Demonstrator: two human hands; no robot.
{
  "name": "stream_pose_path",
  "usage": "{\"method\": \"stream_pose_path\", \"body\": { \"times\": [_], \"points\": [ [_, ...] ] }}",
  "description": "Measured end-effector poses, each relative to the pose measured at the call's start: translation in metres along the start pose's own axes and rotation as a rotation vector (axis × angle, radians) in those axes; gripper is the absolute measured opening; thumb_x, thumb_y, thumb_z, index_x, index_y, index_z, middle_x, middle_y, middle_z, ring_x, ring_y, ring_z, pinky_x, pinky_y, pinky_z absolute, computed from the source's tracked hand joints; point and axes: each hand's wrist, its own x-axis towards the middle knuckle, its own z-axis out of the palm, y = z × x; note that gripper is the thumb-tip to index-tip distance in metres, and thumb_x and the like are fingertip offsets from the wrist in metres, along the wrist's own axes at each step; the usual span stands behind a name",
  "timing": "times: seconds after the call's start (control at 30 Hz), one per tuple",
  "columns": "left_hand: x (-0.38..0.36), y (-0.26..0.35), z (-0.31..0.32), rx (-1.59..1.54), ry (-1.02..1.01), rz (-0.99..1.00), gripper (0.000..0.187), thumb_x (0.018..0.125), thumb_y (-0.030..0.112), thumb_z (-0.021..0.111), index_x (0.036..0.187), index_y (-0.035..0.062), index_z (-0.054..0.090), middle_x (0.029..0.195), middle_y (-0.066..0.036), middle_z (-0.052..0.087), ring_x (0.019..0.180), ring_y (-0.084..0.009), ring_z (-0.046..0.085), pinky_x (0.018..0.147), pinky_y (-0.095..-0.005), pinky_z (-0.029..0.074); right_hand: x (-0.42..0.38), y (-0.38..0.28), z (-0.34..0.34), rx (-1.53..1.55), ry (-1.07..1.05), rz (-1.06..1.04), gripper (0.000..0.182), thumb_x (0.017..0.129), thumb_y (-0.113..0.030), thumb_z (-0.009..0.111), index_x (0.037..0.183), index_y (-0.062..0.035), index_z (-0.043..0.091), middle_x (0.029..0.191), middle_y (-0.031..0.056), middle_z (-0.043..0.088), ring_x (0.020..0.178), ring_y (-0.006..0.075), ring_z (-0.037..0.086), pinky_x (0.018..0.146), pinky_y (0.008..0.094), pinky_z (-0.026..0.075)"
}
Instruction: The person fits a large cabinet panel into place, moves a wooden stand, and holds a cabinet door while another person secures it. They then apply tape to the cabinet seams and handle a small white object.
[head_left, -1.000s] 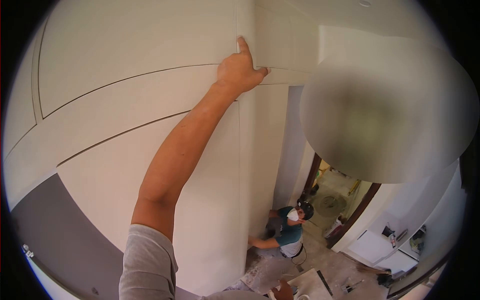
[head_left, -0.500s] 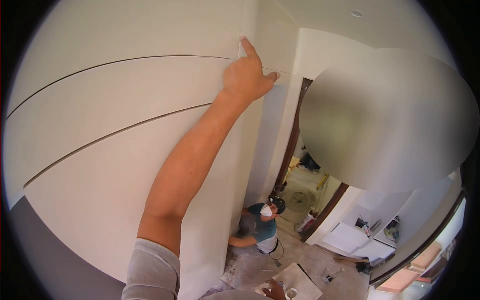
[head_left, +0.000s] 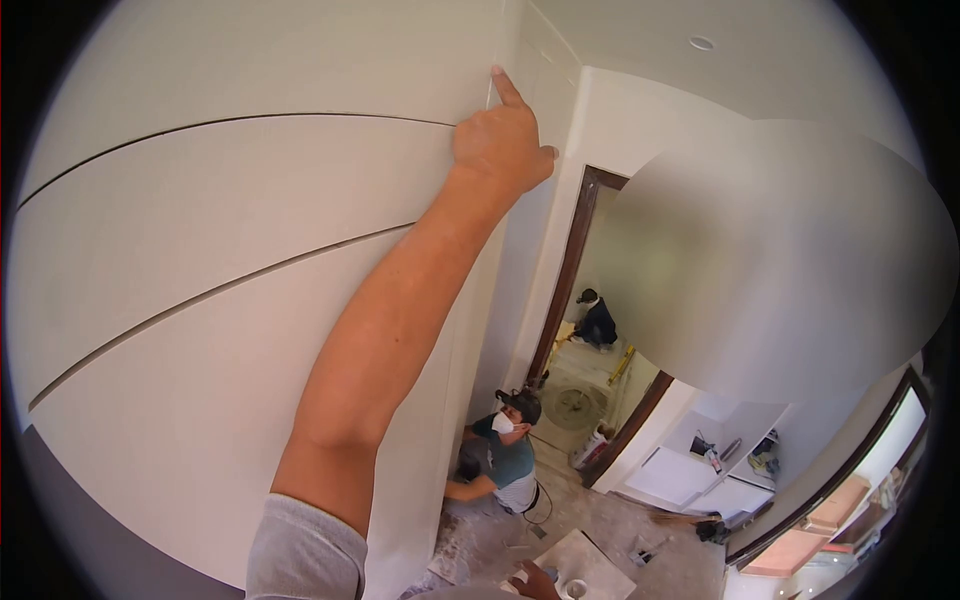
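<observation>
My left hand (head_left: 497, 140) is raised against the pale wall panel (head_left: 200, 260), near its right vertical edge. The index finger points up along a thin vertical seam, its tip at the panel. My thumb sticks out to the right, and the other fingers look curled; I see nothing held. Low in the view, what looks like my right hand (head_left: 537, 580) is partly cut off by the bottom edge. It is beside a small white cup (head_left: 574, 589) and over a pale board (head_left: 600, 563). Its grip is not clear.
A masked person in a cap (head_left: 505, 450) crouches at the panel's foot. Another person (head_left: 596, 322) squats beyond the dark-framed doorway (head_left: 562, 290). White cabinets (head_left: 690, 475) stand at right, with tools on the dusty floor (head_left: 600, 510). A blurred patch covers the upper right.
The view has shifted slightly, so the doorway and crouching person appear farther left. The second person beyond the doorway shows more fully. My left index finger stays at the seam.
</observation>
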Motion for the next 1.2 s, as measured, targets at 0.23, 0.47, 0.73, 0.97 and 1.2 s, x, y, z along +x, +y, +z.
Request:
{"method": "stream_pose_path", "body": {
  "times": [0.23, 0.47, 0.73, 0.97, 1.2],
  "points": [
    [0.001, 0.003, -0.001, 0.038, -0.011, -0.003, 0.106, 0.085, 0.041, 0.071, 0.15, -0.0195, 0.013, 0.082, -0.016, 0.072, 0.08, -0.0311, 0.072, 0.071, -0.0413, 0.057, 0.017, -0.033, -0.014, 0.066, -0.02, -0.132, 0.056, 0.087, -0.038, 0.071, 0.132, -0.006, 0.059, 0.134, 0.0233, 0.06, 0.122, 0.0414, 0.059, 0.101, 0.0446, 0.047],
    [0.001, -0.003, 0.0, 0.061, -0.023, -0.013, 0.104, 0.086, 0.038, 0.07, 0.151, -0.0179, 0.012, 0.085, -0.016, 0.071, 0.079, -0.0317, 0.071, 0.07, -0.0426, 0.056, 0.015, -0.039, -0.02, 0.104, -0.018, -0.051, 0.057, 0.088, -0.042, 0.07, 0.133, -0.0084, 0.059, 0.131, 0.022, 0.062, 0.119, 0.0411, 0.061, 0.1, 0.0445, 0.048],
    [-0.01, 0.002, 0.01, 0.175, -0.061, -0.019, 0.108, 0.086, 0.039, 0.07, 0.153, -0.0162, 0.005, 0.085, -0.016, 0.072, 0.08, -0.0335, 0.071, 0.07, -0.0433, 0.056, -0.029, 0.023, 0.02, 0.109, 0.209, -0.1, 0.05, 0.09, -0.035, 0.066, 0.13, -0.0052, 0.058, 0.107, 0.0277, 0.067, 0.097, 0.045, 0.065, 0.086, 0.0531, 0.05],
    [-0.011, 0.013, -0.018, 0.288, -0.096, -0.015, 0.097, 0.081, 0.032, 0.069, 0.151, -0.0155, 0.02, 0.09, -0.018, 0.072, 0.084, -0.0325, 0.071, 0.074, -0.0417, 0.057, -0.015, 0.021, -0.022, 0.163, -0.015, 0.023, 0.053, 0.091, -0.04, 0.064, 0.131, -0.0054, 0.058, 0.113, 0.0268, 0.065, 0.102, 0.0438, 0.063, 0.089, 0.0514, 0.049],
    [-0.088, 0.002, -0.056, 0.195, -0.155, 0.131, 0.049, 0.083, 0.03, 0.071, 0.126, 0.0085, 0.067, 0.085, -0.011, 0.072, 0.082, -0.0301, 0.069, 0.075, -0.0417, 0.055, 0.019, 0.027, -0.041, 0.195, -0.139, -0.028, 0.057, 0.092, -0.045, 0.062, 0.133, -0.0057, 0.058, 0.118, 0.0258, 0.064, 0.107, 0.0426, 0.062, 0.093, 0.0497, 0.048]
  ]
}}
